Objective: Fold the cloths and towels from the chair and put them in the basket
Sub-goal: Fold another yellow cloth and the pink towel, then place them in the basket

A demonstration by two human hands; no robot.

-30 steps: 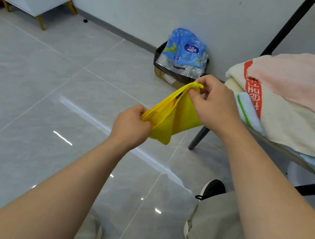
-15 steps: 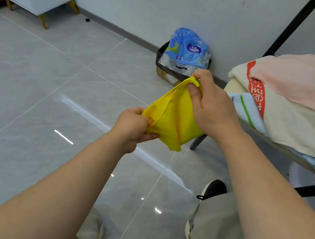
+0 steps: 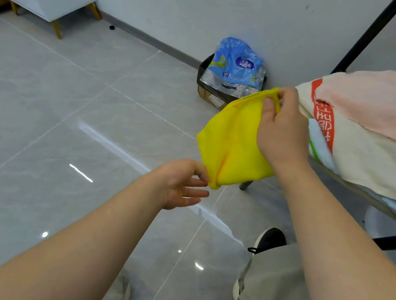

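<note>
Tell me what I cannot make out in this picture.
Head view:
Basket: outside the frame.
Towels: cut off by the right edge; the lower ones lie under the upper ones.
Chair: seat mostly hidden under the towels.
Left hand: whether it pinches the yellow cloth corner; the cloth hides the contact.

Bright, even indoor light; ceiling lamps glare in streaks off the glossy floor tiles [image 3: 89,130]; wide-angle distortion bends the edges.
</note>
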